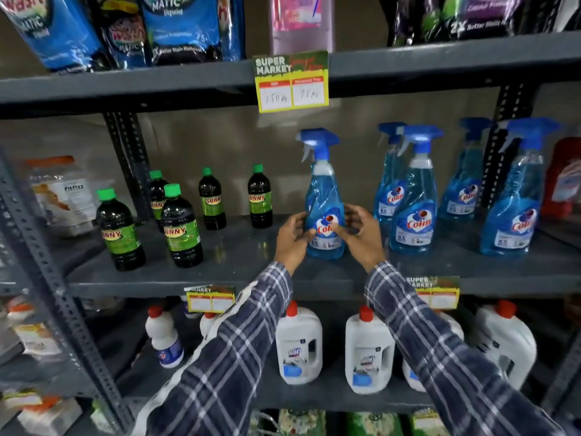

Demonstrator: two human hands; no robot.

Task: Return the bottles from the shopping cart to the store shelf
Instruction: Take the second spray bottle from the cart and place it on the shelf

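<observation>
Setting this blue spray bottle [323, 212] down on the middle shelf [239, 259], I have both hands around its lower body. My left hand [294, 239] cups the left side with the thumb lying across the label; my right hand [360, 237] sits on the other side with the thumb touching the front and the fingers [356, 215] loosely curled, half open, not clamped. The base looks to be resting on the shelf already, upright, with its trigger head pointing left.

To finish well, I judge I should turn it only slightly so the label faces straight out like the matching spray bottles [412, 196] to its right, and slide it nearer them rather than leave it standing alone in the gap. The dark bottles with green caps [180, 228] stand well apart on the left, so nothing there is at risk. I would let go gently, one hand at a time, since the tall narrow shape could tip. The cart is not in view.
</observation>
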